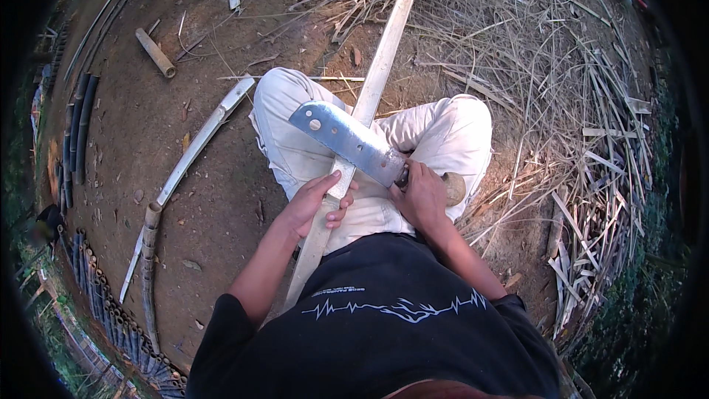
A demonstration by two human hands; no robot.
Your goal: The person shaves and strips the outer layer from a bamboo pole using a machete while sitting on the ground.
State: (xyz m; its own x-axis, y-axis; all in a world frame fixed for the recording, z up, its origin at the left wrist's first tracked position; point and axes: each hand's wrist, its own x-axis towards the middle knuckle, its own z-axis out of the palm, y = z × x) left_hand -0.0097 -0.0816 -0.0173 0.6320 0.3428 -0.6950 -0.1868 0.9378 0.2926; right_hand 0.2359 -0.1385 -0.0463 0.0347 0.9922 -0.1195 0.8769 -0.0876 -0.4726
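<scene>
A long pale split bamboo strip (385, 55) runs from the top of the view down across my lap to my left side. My left hand (319, 203) is closed around it, just below the blade. With my right hand (425, 196) I grip a broad machete (351, 140); its wide steel blade has several holes and points up to the left. The rounded wooden handle end (454, 188) sticks out past my right hand. The blade lies over the strip, hiding part of it; whether the edge touches the strip I cannot tell.
On the bare soil to the left lie a split bamboo length (203, 140), a short bamboo tube (155, 53) and a long bamboo pole (148, 273). Dark bamboo tubes (111, 318) line the far left. Shavings (509, 52) and split offcuts (591, 251) pile up at the right.
</scene>
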